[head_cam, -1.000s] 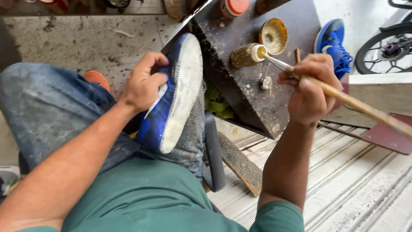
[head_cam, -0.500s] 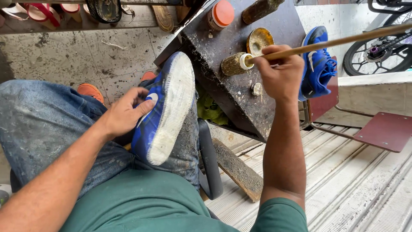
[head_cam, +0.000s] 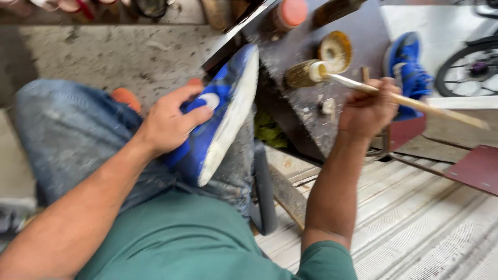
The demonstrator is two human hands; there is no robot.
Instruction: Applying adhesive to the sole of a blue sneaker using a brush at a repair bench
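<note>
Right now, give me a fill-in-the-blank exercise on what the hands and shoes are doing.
1. The left hand holds a blue shoe with a ____ sole.
2. The right hand grips a brush by its ____ handle.
3. The brush tip sits at the mouth of a small ____ on the dark board.
4. A second blue shoe lies beside the ____ hand.

Missing words: white; wooden; jar; right

The blue shoe (head_cam: 218, 119) with a white sole lies tilted on the lap, sole edge facing right, toe pointing up and away; the left-hand fingers (head_cam: 194, 116) press on its blue side. The wooden-handled brush (head_cam: 363, 88) slants through the right-hand fingers (head_cam: 384, 91), its tip just left of them in a small glue jar (head_cam: 303, 73).
</note>
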